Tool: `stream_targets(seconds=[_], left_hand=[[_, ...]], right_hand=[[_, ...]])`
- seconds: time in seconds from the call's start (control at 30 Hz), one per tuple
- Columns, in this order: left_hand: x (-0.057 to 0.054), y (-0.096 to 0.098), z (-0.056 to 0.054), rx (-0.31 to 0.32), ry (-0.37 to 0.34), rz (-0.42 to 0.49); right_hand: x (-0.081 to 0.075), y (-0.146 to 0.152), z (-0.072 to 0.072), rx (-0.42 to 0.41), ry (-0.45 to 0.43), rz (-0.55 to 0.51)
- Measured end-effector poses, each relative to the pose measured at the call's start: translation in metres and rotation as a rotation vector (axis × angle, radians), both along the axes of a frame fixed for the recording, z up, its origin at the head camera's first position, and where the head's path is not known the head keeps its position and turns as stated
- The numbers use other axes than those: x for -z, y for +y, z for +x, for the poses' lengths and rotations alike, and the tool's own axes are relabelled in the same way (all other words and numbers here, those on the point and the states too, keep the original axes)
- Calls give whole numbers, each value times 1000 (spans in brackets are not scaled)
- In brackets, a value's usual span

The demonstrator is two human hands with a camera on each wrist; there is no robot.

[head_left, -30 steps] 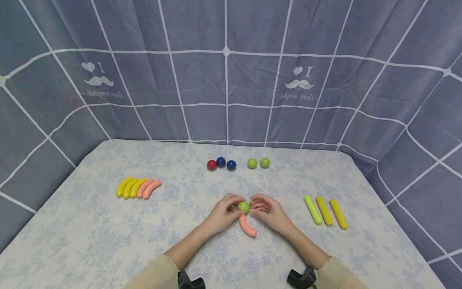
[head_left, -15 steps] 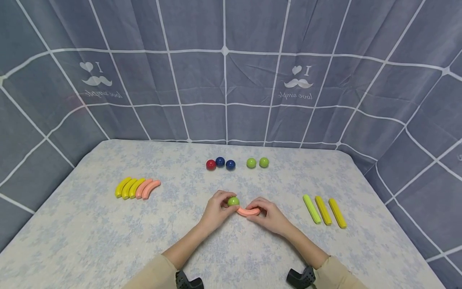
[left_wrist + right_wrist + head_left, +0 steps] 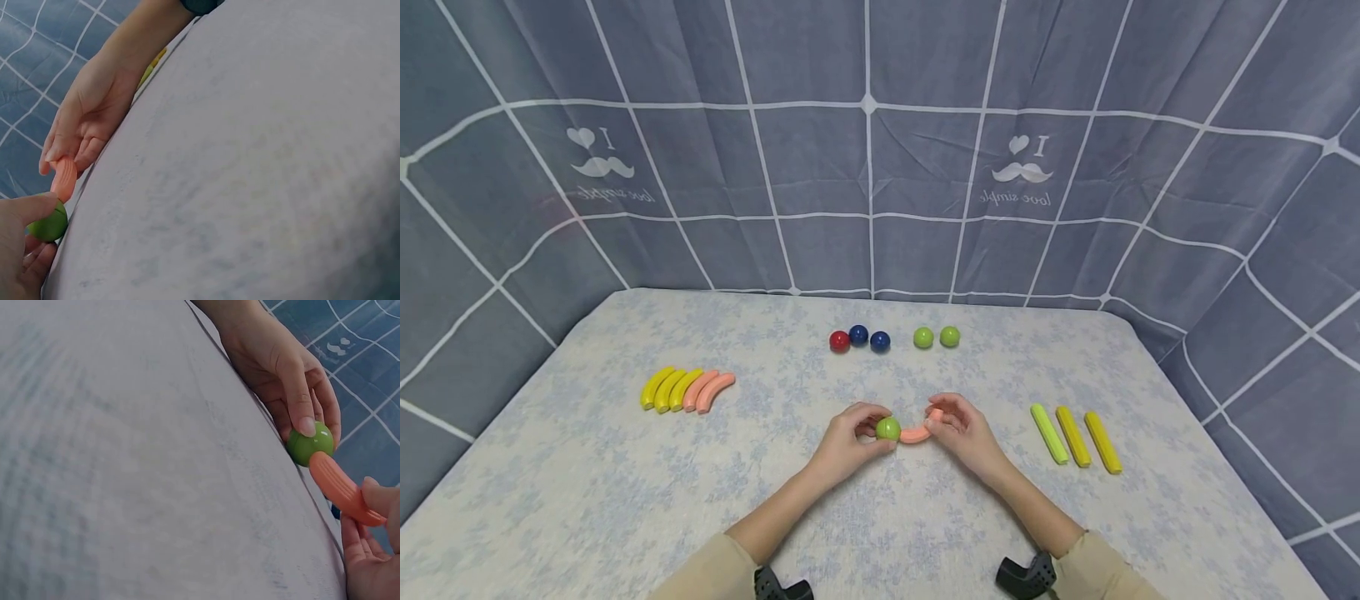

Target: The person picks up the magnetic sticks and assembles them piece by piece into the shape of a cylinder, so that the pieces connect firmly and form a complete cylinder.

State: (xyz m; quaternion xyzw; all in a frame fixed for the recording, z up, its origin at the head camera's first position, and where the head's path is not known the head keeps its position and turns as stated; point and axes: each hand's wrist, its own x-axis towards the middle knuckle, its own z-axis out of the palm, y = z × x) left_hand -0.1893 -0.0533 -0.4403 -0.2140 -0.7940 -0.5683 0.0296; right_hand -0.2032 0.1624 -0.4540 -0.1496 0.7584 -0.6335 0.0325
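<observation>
In the middle of the table, my left hand (image 3: 844, 443) pinches a glossy green ball (image 3: 887, 429) between thumb and fingers. My right hand (image 3: 968, 433) grips the far end of a curved, ribbed pink stick (image 3: 914, 435). The stick's other end meets the ball's side; whether they are joined cannot be told. In the left wrist view the green ball (image 3: 51, 224) sits under the left thumb, with the pink stick (image 3: 64, 180) running from it to the right fingers. From the right wrist, the pink stick (image 3: 340, 487) touches the green ball (image 3: 310, 445).
At left lie three yellow curved sticks (image 3: 667, 390) and two pink ones (image 3: 715, 392). Behind the hands are a red ball (image 3: 839, 342), two blue balls (image 3: 880, 342) and two green balls (image 3: 923, 337). A straight green stick (image 3: 1049, 434) and two yellow ones (image 3: 1103, 444) lie right.
The pink stick swung from pointing toward me to pointing right, its free end now curving upward. My right hand, free of it at first, took hold of it. The ball shifted slightly left.
</observation>
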Motion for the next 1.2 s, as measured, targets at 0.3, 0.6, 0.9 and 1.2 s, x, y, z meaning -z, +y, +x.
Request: stream_targets(seconds=[0.3,0.6,0.9,1.2], left_hand=[[-26,-1,13,44,28,-23],[6,-14,-9,76,58,-58],[-8,-94,-30,-178,253,-148],[-5,-176,-32,-443,314,-309]], right_hand=[[-2,-5,3,-34,-124,-126],[-3,-8,3,-29,-92,-72],[-5,-8,4,-17,-99,-57],[-5,-7,4,-37,-84,-65]])
